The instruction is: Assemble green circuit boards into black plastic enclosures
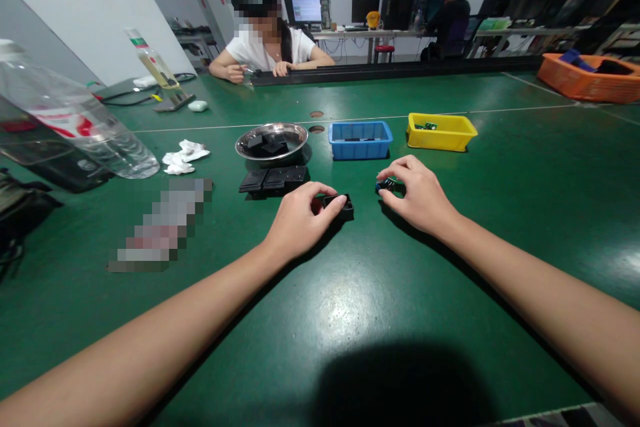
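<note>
My left hand grips a small black open-topped plastic case at the middle of the green table. To its right, my right hand pinches a small circuit board with dark and bluish parts between thumb and fingers. The two pieces are apart. Behind my left hand lie several flat black plastic pieces in a row. A steel bowl with black plastic parts stands just behind them. Beyond my hands are a blue bin and a yellow bin with small green boards inside.
On the left stand a large clear water bottle, crumpled tissue and a blurred flat object. An orange basket sits at far right. Across the table, a person works beside a long black rail.
</note>
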The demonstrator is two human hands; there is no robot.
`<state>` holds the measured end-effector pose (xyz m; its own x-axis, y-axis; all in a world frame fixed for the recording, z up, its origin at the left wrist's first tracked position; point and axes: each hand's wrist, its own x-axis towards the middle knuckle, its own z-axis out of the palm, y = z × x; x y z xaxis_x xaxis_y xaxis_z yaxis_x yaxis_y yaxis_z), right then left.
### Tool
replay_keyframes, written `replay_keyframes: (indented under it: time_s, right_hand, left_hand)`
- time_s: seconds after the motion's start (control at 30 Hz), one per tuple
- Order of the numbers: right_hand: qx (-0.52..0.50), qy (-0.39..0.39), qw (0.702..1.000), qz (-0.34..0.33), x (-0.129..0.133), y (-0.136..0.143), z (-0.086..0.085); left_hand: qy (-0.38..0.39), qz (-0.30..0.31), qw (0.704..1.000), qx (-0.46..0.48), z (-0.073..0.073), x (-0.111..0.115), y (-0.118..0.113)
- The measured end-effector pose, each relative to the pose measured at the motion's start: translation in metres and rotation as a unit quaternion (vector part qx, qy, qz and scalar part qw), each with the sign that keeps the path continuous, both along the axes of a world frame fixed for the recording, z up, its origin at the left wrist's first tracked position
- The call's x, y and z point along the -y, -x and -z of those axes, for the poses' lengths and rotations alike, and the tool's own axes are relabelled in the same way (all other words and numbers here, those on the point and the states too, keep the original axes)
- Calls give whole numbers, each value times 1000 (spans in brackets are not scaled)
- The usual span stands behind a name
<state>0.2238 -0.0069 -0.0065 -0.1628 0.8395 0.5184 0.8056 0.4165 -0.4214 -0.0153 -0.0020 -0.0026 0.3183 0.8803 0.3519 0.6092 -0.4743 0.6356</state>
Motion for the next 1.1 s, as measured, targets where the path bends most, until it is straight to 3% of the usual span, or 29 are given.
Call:
replay_keyframes:
  time_s: [0.2, 0.3, 0.4, 0.6, 0.7, 0.83, 0.97, 1.1]
  right_hand:
    - [47, 54, 997, -4, -7, -5, 6]
    - [1, 60, 998, -15, -7, -4, 5]
    - [-111, 99, 988, -31, -7, -1, 6]
    - [-397, 192, 893, -91, 2, 12, 2]
    - [-465, 238, 845, -116, 9, 21, -2]
    - [-516, 293, 789, -157, 18, 30, -2]
    - [-525, 319, 766, -190, 22, 34, -1]
    - [-497, 314, 785, -196, 23, 34, -1]
  left_hand:
    - [-34, 40, 997, -61, 2, 0, 0]
    - [-31, 35, 996, -73, 3, -1, 1]
    - [-35, 10, 998, -55, 4, -2, 2]
    - [-50, 15, 998, 40, 7, -2, 3]
    - [-48, 26, 996, 70, 6, 0, 2]
    - [-18, 88, 993, 80, 1, 5, 1]
    - [-21, 155, 987, 36, -3, 7, 1]
    - [-45, 159, 986, -3, -4, 6, 1]
